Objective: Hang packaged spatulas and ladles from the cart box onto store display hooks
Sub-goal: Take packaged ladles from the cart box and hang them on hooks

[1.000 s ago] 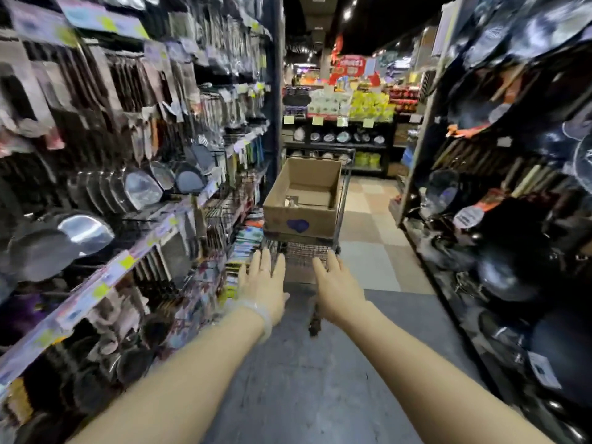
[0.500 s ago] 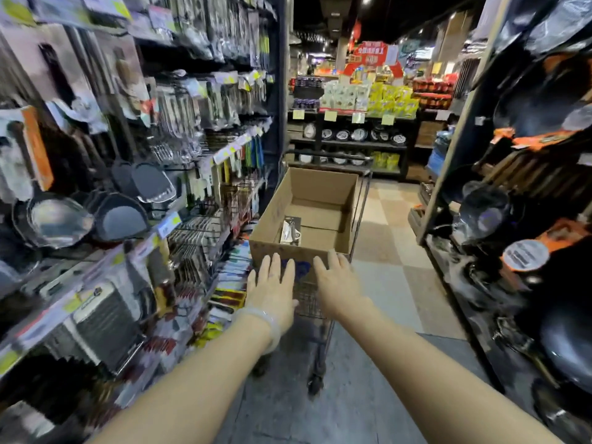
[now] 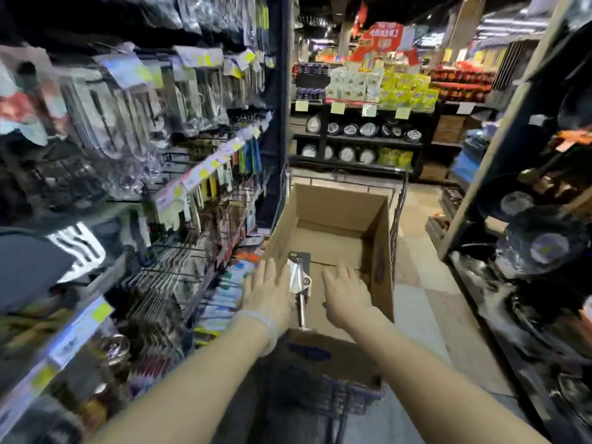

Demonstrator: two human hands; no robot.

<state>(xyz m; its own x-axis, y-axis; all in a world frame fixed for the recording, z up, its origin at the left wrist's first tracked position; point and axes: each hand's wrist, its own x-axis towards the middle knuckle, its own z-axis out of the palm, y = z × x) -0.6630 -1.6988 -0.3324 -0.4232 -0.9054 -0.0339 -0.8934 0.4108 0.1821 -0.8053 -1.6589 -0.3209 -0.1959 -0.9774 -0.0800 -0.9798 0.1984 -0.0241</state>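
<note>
Both hands reach over the open cardboard box [image 3: 381, 251] that sits in the cart [image 3: 398, 200]. The left hand [image 3: 267, 291] and the right hand [image 3: 347, 293] each have a wide grip, fingers straight, holding nothing. Between them, inside the box near its front wall, lies a shiny packaged utensil [image 3: 299, 283]. Packaged tools hang on the display hooks [image 3: 179, 270] to the left.
</note>
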